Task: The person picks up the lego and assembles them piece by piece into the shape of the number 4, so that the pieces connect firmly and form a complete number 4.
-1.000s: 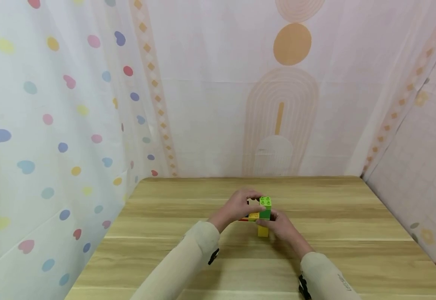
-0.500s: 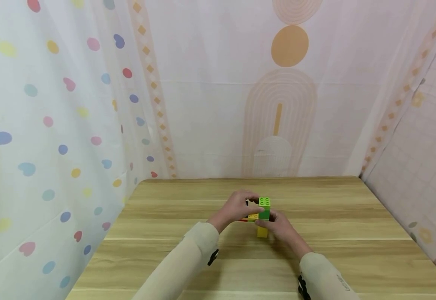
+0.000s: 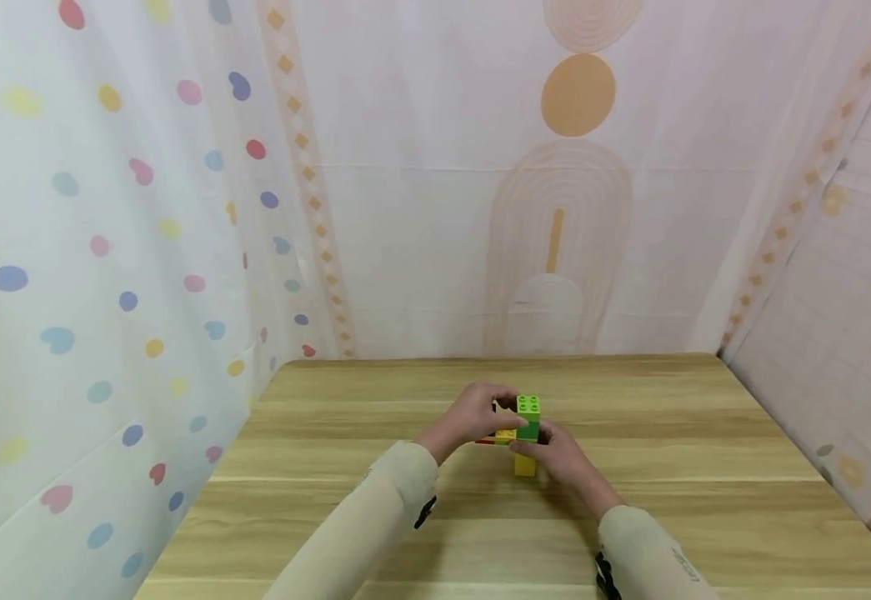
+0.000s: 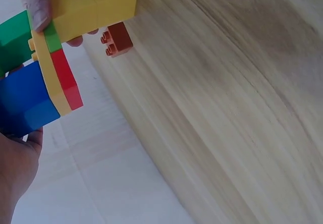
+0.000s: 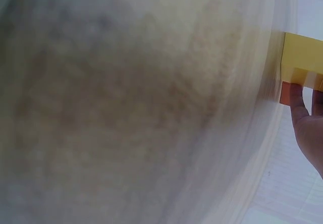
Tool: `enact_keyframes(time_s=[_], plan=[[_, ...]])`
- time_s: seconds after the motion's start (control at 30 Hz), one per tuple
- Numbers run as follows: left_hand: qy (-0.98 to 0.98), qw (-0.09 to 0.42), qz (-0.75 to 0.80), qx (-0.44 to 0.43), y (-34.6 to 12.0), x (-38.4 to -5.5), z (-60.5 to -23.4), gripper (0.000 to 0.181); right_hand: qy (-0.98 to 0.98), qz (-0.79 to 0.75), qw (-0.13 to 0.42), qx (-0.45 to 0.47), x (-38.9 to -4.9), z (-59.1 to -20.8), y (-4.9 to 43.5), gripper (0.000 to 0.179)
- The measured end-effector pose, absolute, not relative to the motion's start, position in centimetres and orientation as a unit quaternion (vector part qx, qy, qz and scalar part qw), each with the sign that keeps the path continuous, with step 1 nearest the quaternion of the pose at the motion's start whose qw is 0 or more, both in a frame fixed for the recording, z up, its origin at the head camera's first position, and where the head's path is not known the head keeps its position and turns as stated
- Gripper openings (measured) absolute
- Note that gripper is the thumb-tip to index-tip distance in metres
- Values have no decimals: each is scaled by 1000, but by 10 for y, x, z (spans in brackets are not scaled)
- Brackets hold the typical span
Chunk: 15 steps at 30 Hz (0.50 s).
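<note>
A build of toy building bricks is held over the table between both hands. In the head view, my left hand (image 3: pixel 473 414) grips it from the left, its thumb at the stacked green bricks (image 3: pixel 528 408). My right hand (image 3: pixel 564 458) pinches its lower right side, around the yellow bricks (image 3: pixel 525 465). The left wrist view shows blue bricks (image 4: pixel 28 100), a thin yellow piece (image 4: pixel 51 75), a red piece (image 4: pixel 67 80) and a light green piece (image 4: pixel 52 38) joined together. The right wrist view catches only the right hand's fingers under a yellow brick (image 5: pixel 303 57).
An orange-brown brick (image 4: pixel 120 39) with its studs facing sideways appears beside the yellow bricks. The wooden table (image 3: pixel 375 533) spreads around both arms. A patterned curtain (image 3: pixel 420 208) hangs behind it, and a dotted curtain (image 3: pixel 105 333) hangs along the left.
</note>
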<state>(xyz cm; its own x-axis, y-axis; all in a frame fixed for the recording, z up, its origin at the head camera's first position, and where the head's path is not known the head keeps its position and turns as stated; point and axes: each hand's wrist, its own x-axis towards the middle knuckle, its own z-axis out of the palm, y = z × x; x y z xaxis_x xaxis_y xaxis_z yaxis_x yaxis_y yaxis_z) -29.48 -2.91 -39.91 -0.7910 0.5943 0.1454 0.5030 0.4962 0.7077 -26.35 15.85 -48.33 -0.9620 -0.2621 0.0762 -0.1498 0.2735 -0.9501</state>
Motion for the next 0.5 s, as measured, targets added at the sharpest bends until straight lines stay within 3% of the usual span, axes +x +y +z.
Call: enact_keyframes(time_s=[0.27, 0.5], plan=[[868, 46, 351, 347, -36, -298, -396, 6, 804, -576, 42, -141, -263, -482, 152, 40], [868, 44, 344, 354, -48, -300, -394, 5, 811, -560, 79, -149, -261, -476, 166, 53]])
